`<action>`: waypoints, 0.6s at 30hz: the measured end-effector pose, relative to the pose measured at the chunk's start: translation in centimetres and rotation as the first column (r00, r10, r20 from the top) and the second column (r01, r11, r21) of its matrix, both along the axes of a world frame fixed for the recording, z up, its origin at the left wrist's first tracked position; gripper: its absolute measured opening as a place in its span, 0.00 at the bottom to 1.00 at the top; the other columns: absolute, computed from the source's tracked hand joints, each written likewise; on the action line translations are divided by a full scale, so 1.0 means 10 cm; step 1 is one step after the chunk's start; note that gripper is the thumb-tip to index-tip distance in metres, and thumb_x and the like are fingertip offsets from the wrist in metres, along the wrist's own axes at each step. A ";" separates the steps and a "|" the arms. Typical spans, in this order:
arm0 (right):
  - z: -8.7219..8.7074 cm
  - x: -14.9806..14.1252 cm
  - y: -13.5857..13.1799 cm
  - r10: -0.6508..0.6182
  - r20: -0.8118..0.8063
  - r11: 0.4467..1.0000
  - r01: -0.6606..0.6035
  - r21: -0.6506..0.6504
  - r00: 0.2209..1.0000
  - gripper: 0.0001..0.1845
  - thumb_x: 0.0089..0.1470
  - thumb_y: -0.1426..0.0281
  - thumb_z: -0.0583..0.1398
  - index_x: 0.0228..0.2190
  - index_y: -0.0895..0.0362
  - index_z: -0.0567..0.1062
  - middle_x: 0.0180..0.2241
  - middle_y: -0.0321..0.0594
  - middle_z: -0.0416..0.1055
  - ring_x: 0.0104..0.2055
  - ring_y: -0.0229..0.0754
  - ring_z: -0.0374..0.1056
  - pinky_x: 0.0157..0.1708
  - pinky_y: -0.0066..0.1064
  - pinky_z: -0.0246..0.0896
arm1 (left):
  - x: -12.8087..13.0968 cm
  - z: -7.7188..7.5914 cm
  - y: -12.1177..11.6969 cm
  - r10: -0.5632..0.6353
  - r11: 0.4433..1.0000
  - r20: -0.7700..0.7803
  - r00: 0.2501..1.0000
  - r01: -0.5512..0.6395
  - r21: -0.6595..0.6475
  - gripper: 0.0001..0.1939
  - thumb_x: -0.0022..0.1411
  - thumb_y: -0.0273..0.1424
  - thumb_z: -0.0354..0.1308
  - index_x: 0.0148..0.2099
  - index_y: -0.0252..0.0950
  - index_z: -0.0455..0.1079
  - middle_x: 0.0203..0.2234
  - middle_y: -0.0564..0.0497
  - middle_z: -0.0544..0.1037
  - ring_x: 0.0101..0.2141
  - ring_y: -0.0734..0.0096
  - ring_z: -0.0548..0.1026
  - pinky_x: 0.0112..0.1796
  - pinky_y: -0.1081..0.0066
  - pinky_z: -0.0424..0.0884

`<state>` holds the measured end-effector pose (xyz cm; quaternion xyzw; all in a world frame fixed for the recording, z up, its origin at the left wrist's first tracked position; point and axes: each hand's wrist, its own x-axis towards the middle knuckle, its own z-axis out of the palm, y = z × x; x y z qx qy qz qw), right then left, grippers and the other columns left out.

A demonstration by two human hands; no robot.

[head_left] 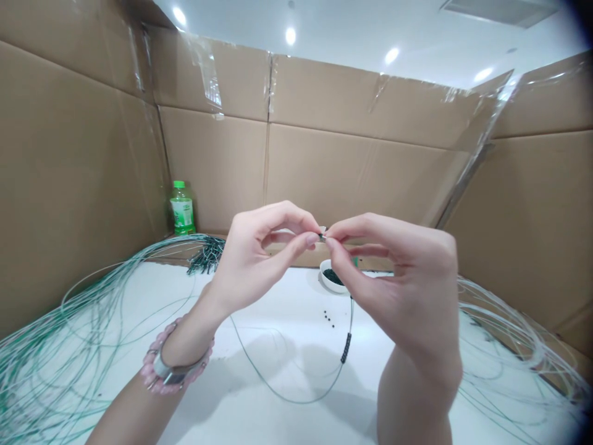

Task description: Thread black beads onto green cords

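While the left hand (259, 256) arches inward, it and the right hand (405, 284) pinch a small dark piece (321, 236)

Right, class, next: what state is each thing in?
Left hand: pinching a tiny piece
Right hand: fingertips closed at the piece
Cord: hanging curved, partly beaded
Bottle: upright, capped
Bowl: upright, holding dark bits
Loose beads: scattered
Left strands: loosely looped
Right strands: loosely looped

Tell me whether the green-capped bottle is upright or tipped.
Upright: the plastic bottle has its green cap at the top and its label below.
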<state>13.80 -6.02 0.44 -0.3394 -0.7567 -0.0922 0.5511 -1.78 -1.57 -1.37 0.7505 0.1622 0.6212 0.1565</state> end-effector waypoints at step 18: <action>0.00 0.02 0.07 0.099 -0.071 0.990 -0.106 -0.093 0.993 0.08 0.51 0.77 0.60 0.24 0.54 0.75 0.25 0.30 0.76 0.28 0.35 0.74 0.28 0.24 0.71 | 0.03 -0.01 0.05 0.038 0.999 0.074 0.997 -0.037 -0.015 0.02 0.56 0.28 0.61 0.33 0.36 0.75 0.25 0.53 0.78 0.26 0.76 0.77 0.29 0.78 0.76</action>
